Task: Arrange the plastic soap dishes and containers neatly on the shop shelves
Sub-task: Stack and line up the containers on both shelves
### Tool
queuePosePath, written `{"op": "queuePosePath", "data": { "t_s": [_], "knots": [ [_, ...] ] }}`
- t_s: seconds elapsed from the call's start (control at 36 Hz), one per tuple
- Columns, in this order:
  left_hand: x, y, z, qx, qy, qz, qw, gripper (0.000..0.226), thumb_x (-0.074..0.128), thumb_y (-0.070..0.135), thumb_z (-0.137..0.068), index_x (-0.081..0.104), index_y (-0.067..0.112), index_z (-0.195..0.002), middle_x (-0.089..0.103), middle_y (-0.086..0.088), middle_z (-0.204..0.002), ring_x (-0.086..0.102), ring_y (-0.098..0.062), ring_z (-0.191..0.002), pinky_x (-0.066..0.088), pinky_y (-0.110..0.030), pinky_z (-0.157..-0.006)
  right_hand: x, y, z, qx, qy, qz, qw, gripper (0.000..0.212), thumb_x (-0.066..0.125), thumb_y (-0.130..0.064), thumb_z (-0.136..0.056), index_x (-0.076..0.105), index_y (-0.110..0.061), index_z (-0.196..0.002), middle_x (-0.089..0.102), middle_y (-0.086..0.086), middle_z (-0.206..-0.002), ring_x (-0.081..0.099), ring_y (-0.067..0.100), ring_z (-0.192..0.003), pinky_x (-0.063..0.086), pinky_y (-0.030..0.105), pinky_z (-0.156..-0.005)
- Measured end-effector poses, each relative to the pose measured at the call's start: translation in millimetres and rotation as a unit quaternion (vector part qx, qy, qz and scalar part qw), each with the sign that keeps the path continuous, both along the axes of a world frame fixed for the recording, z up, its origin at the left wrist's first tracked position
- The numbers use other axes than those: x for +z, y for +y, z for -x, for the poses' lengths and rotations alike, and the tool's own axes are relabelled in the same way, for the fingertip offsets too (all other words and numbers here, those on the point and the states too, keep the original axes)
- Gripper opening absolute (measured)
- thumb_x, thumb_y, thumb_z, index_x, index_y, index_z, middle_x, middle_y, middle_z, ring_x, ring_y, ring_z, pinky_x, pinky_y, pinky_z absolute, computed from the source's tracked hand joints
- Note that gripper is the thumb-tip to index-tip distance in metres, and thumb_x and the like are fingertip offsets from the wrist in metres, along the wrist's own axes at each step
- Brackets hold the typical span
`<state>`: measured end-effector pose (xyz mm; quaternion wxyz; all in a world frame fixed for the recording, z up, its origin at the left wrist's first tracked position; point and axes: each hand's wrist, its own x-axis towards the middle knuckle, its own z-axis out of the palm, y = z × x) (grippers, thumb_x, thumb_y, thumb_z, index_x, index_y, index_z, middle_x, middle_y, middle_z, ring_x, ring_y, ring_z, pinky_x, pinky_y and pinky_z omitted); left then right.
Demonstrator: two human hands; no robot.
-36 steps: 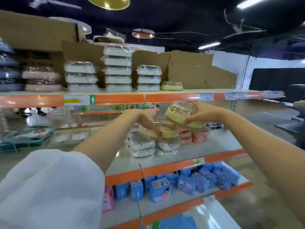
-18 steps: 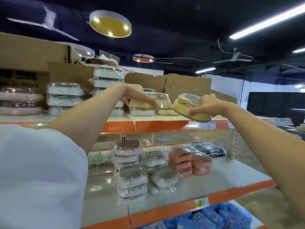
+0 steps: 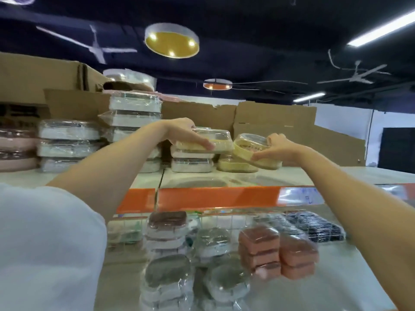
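Nearest the camera, a white sleeve [image 3: 45, 243] filled the lower left of the frame, and both bare forearms reached up and away from it toward the middle. Below them, on the lower shelf [image 3: 336, 277] across the bottom of the frame, stood blurred stacks of wrapped grey soap dishes [image 3: 168, 272] at lower centre, with two stacks of terracotta soap dishes [image 3: 278, 252] just to their right and dark packets [image 3: 318, 227] behind those. Above this ran the orange shelf edge [image 3: 213, 198] of the upper shelf [image 3: 336, 176]. At mid-frame the left hand [image 3: 186, 133] lay over a yellow soap dish with a clear lid [image 3: 215, 142], fingers stretched along its near side and gripping it, the dish sitting on top of a short stack of white soap dishes [image 3: 193, 164]. Just to the right, the right hand [image 3: 276, 145] pinched a second yellow soap dish [image 3: 249, 147] between thumb and fingers, holding it tilted over another yellow dish [image 3: 235, 167] that lay flat on the upper shelf; whether the two touched could not be told. Farther left on that shelf rose taller stacks of white dishes [image 3: 67, 144] and pink ones [image 3: 15, 149] at the frame's left edge. Behind everything stood brown cardboard boxes [image 3: 276, 122], and a round gold ceiling lamp [image 3: 171, 41] hung in the upper centre.
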<state>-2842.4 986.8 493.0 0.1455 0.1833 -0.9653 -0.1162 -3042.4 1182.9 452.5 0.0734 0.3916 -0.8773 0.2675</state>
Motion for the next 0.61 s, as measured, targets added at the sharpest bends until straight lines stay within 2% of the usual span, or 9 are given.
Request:
{"op": "queuePosePath", "data": {
  "t_s": [0.11,0.19,0.28,0.42,0.53,0.61],
  "knots": [
    [4,-2,28,0.012,-0.009,-0.013,1.000,0.071,0.066,0.081,-0.052,0.054,0.018,-0.081,0.046,0.005,-0.076,0.040,-0.013,-0.065,0.032,-0.027,-0.060,8,-17,37,0.038,-0.002,-0.011,0.999,0.090,0.075,-0.053,-0.074,0.033,-0.008,-0.138,0.036,0.009,-0.134,0.043,0.024,-0.116,0.042,0.033,-0.085],
    [8,3,42,0.029,0.007,-0.019,0.999,0.056,0.064,0.075,-0.059,0.051,0.022,-0.073,0.046,0.007,-0.072,0.042,-0.009,-0.062,0.033,-0.025,-0.058,14,-31,60,0.075,-0.006,-0.033,0.997,0.097,0.076,-0.054,-0.071,0.028,-0.012,-0.145,0.033,0.008,-0.143,0.040,0.026,-0.126,0.043,0.041,-0.100],
    [13,11,52,0.054,0.008,-0.015,0.998,0.058,0.061,0.075,-0.056,0.052,0.022,-0.077,0.048,0.006,-0.078,0.044,-0.009,-0.066,0.035,-0.025,-0.059,21,-44,78,0.099,-0.010,-0.050,0.994,0.100,0.074,-0.055,-0.074,0.022,-0.016,-0.150,0.022,0.010,-0.151,0.032,0.030,-0.135,0.036,0.049,-0.110],
    [19,14,67,0.085,0.001,-0.009,0.996,0.075,0.064,0.083,-0.052,0.054,0.016,-0.083,0.047,0.002,-0.079,0.040,-0.011,-0.067,0.034,-0.025,-0.060,23,-66,102,0.141,-0.021,-0.064,0.988,0.099,0.072,-0.057,-0.074,0.021,-0.021,-0.151,0.016,0.011,-0.153,0.028,0.034,-0.137,0.032,0.050,-0.112],
    [22,18,78,0.104,0.007,-0.008,0.995,0.087,0.060,0.088,-0.042,0.056,0.014,-0.088,0.049,0.001,-0.081,0.040,-0.014,-0.070,0.035,-0.028,-0.063,16,-81,118,0.204,-0.064,-0.058,0.975,0.101,0.075,-0.051,-0.074,0.018,-0.022,-0.152,0.015,0.007,-0.158,0.024,0.030,-0.142,0.027,0.048,-0.116],
    [21,19,84,0.111,0.000,-0.004,0.994,0.083,0.059,0.087,-0.046,0.053,0.014,-0.084,0.045,0.001,-0.076,0.038,-0.013,-0.066,0.033,-0.026,-0.059,7,-89,129,0.243,-0.127,-0.028,0.961,0.093,0.075,-0.038,-0.079,0.020,-0.019,-0.151,0.022,0.005,-0.156,0.028,0.026,-0.140,0.028,0.038,-0.111]
  ]
}}
